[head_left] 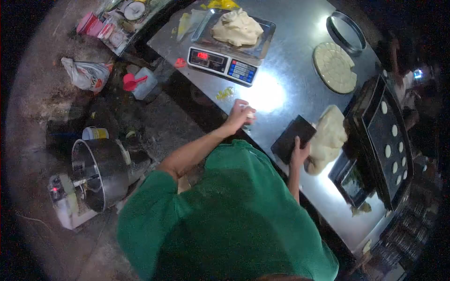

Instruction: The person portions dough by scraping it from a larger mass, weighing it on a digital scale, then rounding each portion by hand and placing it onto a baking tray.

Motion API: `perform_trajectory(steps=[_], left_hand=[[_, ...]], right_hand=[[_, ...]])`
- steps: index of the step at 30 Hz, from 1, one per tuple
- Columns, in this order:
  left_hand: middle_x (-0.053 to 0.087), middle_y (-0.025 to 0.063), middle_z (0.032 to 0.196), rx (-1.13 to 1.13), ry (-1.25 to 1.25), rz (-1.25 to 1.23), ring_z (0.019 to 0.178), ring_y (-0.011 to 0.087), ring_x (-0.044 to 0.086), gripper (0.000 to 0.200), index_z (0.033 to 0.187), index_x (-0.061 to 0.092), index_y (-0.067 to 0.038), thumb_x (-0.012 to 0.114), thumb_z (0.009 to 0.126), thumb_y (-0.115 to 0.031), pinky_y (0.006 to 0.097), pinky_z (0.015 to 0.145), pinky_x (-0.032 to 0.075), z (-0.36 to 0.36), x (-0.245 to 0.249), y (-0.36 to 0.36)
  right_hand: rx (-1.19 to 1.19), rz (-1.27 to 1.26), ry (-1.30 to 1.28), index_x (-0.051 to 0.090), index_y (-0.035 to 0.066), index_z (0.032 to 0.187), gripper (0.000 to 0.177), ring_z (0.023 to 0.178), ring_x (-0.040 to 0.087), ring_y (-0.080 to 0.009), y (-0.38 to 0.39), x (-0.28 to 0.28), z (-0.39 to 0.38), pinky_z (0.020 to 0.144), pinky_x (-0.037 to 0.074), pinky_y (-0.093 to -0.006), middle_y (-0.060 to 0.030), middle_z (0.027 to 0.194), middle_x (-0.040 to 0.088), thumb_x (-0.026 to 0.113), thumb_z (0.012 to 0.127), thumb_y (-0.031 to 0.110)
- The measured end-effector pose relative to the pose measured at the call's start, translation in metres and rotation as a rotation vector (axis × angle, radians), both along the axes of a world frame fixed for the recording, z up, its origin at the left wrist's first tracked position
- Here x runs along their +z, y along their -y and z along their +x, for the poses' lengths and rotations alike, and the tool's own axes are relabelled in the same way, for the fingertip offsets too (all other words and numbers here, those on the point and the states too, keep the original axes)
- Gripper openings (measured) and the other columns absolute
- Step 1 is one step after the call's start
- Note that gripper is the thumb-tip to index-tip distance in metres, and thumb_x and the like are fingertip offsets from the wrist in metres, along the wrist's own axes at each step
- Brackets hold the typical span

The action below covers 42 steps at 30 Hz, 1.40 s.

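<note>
My left hand (240,114) is curled closed over the near edge of the metal table (295,61). A small pale bit shows at its fingertips, too blurred to name. In my right hand (300,152) is a dark, flat rectangular scraper (294,139), gripped at one edge. Just right of it lies a large, soft lump of pale dough (329,136), and the scraper's side is close against it. Ahead of my left hand stands a digital scale (222,65) with a red lit display. Another mound of dough (237,29) rests on its metal pan.
A black baking tray (376,124) with several pale rounds stands at the right. Near it are a smaller dark pan (350,182), a round of divided dough (333,68) and a metal ring (347,32). A mixing bowl (110,168) stands on the floor at left.
</note>
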<state>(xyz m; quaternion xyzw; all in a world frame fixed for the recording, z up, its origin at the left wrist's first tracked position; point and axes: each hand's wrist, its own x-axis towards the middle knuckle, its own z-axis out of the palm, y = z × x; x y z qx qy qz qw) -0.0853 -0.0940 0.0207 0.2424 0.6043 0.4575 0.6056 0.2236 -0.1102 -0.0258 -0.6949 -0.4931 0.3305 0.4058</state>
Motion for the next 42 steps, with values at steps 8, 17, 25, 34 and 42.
perform_trajectory(steps=[8, 17, 25, 34, 42], left_hand=[[0.063, 0.0077, 0.092, 0.217, -0.008, 0.127, 0.068, 0.0097, 0.055, 0.040, 0.117, 0.055, -0.008, 0.062, 0.097, -0.041, 0.0239, 0.055, 0.042, -0.128, 0.036, -0.100], [0.047, 0.0226, 0.141, -0.082, -1.281, 0.940, 0.133, 0.0358, 0.041, 0.055, 0.140, 0.047, -0.004, 0.053, 0.098, -0.040, 0.0578, 0.110, 0.027, -0.163, 0.075, -0.276], [0.026, 0.0216, 0.159, -0.012, -1.325, 0.922, 0.146, 0.0432, 0.023, 0.066, 0.147, 0.045, -0.008, 0.067, 0.089, -0.031, 0.0672, 0.115, 0.014, -0.172, 0.065, -0.256], [0.065, 0.0220, 0.116, 0.177, -0.851, 0.539, 0.107, 0.0332, 0.063, 0.033, 0.123, 0.060, 0.005, 0.060, 0.098, -0.016, 0.0409, 0.095, 0.049, -0.246, 0.017, -0.210], [0.062, 0.0235, 0.131, -0.310, -1.097, 0.341, 0.123, 0.0410, 0.056, 0.031, 0.119, 0.068, 0.003, 0.055, 0.098, -0.017, 0.0440, 0.104, 0.044, -0.271, -0.002, -0.189]], right_hand=[[-0.152, 0.015, -0.132, 0.061, -0.006, 0.122, 0.046, 0.099, 0.062, -0.0228, -0.034, 0.018, -0.040, 0.090, 0.049, -0.0357, -0.0138, 0.113, 0.068, 0.073, 0.092, 0.026], [-0.440, 0.146, -0.017, 0.056, -0.007, 0.127, 0.052, 0.102, 0.062, -0.0273, -0.058, 0.067, -0.030, 0.093, 0.048, -0.0388, -0.0177, 0.117, 0.066, 0.073, 0.091, 0.028], [-0.612, 0.120, 0.863, 0.052, -0.008, 0.128, 0.050, 0.104, 0.058, -0.0338, -0.082, 0.044, -0.021, 0.091, 0.048, -0.0439, -0.0195, 0.111, 0.061, 0.067, 0.089, 0.018], [0.824, 0.630, 0.141, 0.058, 0.004, 0.124, 0.046, 0.113, 0.058, -0.0321, -0.262, 0.126, -0.325, 0.100, 0.047, -0.0446, -0.0171, 0.118, 0.063, 0.068, 0.079, 0.004], [0.807, 0.746, 1.120, 0.053, 0.015, 0.133, 0.063, 0.125, 0.049, -0.0347, -0.287, 0.084, -0.407, 0.105, 0.039, -0.0561, -0.0155, 0.138, 0.048, 0.071, 0.077, 0.038]])
